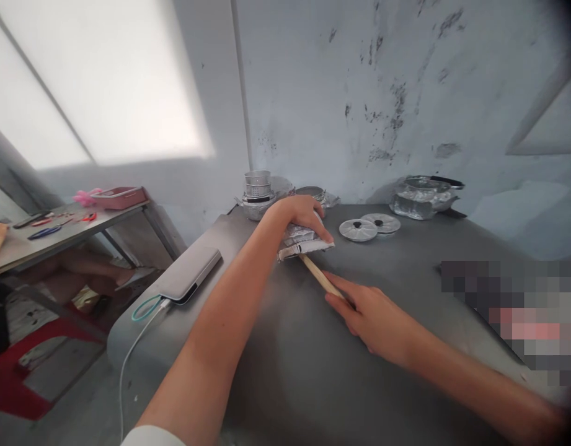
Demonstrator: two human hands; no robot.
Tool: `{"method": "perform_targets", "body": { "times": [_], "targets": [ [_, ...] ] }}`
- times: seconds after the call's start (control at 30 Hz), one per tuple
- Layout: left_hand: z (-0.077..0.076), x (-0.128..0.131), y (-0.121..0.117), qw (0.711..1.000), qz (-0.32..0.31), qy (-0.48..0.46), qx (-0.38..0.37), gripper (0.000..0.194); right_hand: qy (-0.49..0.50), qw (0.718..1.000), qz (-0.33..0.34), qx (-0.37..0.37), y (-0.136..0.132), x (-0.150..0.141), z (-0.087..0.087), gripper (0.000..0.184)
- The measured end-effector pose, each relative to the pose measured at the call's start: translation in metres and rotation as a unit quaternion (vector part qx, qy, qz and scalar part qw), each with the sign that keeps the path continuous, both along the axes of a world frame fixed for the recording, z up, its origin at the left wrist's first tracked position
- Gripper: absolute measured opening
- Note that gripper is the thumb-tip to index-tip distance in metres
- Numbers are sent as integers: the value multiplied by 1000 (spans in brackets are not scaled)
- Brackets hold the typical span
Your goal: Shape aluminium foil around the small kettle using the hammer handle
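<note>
My left hand (306, 214) is laid over the top of a silvery, foil-like block (300, 234), its fingers curled down over the far and right sides. A whitish strip with dark marks runs along the block's near edge. Between the fingers and thumb of my right hand (366, 313) is a light wooden stick (320, 274), gripped near its lower end. The stick's far tip meets the near edge of the block; whether it is fixed to it or only touches it I cannot tell. Part of the block is hidden under my left hand.
Silvery pots (256, 207) stand by the wall, one topped by a perforated metal cup (258, 183). Two round lids (358, 230) lie right of centre, near a foil-covered pot (418, 201). A power bank (190, 275) with a cable lies left. A side table holds a pink basket (120, 197).
</note>
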State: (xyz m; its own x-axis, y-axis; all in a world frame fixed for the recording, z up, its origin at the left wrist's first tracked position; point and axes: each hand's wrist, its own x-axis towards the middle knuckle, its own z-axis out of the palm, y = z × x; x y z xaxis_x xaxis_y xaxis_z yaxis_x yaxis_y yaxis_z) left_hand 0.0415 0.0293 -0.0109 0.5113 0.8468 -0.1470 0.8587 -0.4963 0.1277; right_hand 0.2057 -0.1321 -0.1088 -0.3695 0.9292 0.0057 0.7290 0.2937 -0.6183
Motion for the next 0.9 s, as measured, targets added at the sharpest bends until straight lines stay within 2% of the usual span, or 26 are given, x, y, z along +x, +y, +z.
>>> {"method": "perform_targets", "body": {
  "times": [0.33, 0.43, 0.6, 0.9],
  "targets": [
    [-1, -4, 5, 1000, 5, -7, -22, 87, 20, 999, -12, 32, 0, -1, -4, 38],
    [-1, -4, 3, 1000, 4, -4, -20, 87, 14, 1000, 2, 24, 1, -1, -3, 35],
    [1, -3, 0, 1000, 7, -4, -21, 86, 33, 999, -15, 6, -1, -3, -1, 37],
    [3, -2, -2, 1000, 2, 3, -20, 86, 26, 999, -12, 17, 0, -4, 1, 35]
  ]
}}
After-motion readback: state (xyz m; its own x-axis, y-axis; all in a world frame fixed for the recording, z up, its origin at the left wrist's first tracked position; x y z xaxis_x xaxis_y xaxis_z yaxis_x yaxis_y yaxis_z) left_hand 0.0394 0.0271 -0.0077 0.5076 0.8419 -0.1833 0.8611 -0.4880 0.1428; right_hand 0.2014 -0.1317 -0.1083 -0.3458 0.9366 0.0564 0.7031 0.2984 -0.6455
